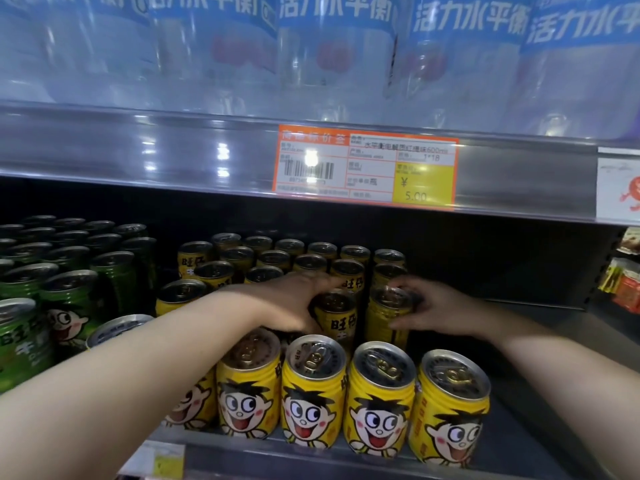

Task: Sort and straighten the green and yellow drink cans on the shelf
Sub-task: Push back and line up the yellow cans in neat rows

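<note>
yellow cans [313, 386] stand upright, tabs up; left hand [291, 303] and right hand [427, 308] each clasp one.

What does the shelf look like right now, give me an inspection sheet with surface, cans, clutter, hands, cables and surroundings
Surface: grey shelf, bare at right.
Job's things: green cans grouped left; yellow cans centre, front row faces forward.
Clutter: nothing seen.
Hands: left hand grips a yellow can in the second row; right hand grips the neighbouring yellow can.
Cables: nothing seen.
Surroundings: water bottles above, orange price tag, snack packets far right.
</note>
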`<action>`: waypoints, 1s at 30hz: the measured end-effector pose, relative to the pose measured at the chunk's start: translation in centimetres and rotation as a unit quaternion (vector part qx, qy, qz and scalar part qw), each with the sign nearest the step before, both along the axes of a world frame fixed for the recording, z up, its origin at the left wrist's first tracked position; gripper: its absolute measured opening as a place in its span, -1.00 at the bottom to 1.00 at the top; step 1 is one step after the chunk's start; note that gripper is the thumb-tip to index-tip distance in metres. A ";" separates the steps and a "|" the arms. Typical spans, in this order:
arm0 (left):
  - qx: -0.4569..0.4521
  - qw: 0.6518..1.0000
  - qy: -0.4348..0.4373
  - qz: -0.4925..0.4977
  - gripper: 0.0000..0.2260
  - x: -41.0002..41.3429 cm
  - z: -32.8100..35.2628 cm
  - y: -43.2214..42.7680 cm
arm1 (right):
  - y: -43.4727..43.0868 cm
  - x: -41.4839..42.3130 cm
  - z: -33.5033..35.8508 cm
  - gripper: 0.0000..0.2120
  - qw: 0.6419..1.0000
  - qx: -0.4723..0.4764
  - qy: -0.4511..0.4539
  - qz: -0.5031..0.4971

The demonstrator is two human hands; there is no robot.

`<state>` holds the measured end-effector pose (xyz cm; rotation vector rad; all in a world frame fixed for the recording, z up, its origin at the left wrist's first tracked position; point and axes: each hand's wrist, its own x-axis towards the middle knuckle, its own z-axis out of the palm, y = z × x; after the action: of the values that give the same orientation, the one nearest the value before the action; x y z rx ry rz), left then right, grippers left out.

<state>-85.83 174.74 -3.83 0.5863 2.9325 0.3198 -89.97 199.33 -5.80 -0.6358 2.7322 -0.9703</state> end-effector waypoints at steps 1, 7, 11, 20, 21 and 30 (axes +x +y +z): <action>0.000 1.000 0.004 0.007 -0.21 0.1 0.4 -0.5 | 0.0 0.0 0.1 -0.37 1.000 0.011 0.007 -0.003; 0.021 0.995 -0.019 0.101 -0.32 1.1 2.1 -5.4 | -2.0 0.3 2.8 -0.27 0.992 0.124 0.008 0.009; 0.018 0.989 -0.028 0.142 -0.30 1.9 1.5 -7.2 | -5.7 0.7 3.5 -0.30 0.985 0.142 0.047 0.083; -0.012 0.993 0.016 0.114 -0.33 2.2 0.8 -4.9 | -7.9 0.0 2.7 -0.39 0.968 0.227 0.066 0.088; -0.011 0.994 0.023 0.111 -0.34 2.1 0.8 -4.9 | -7.7 -0.1 2.7 -0.38 0.968 0.229 0.062 0.081; -0.001 0.994 0.043 0.096 -0.34 1.9 0.2 -5.4 | -7.6 -1.2 2.2 -0.24 0.978 0.204 0.032 0.009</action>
<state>-83.90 169.35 -3.68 0.3256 3.0782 0.3179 -91.19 191.73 -3.61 -0.6190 2.8474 -0.3659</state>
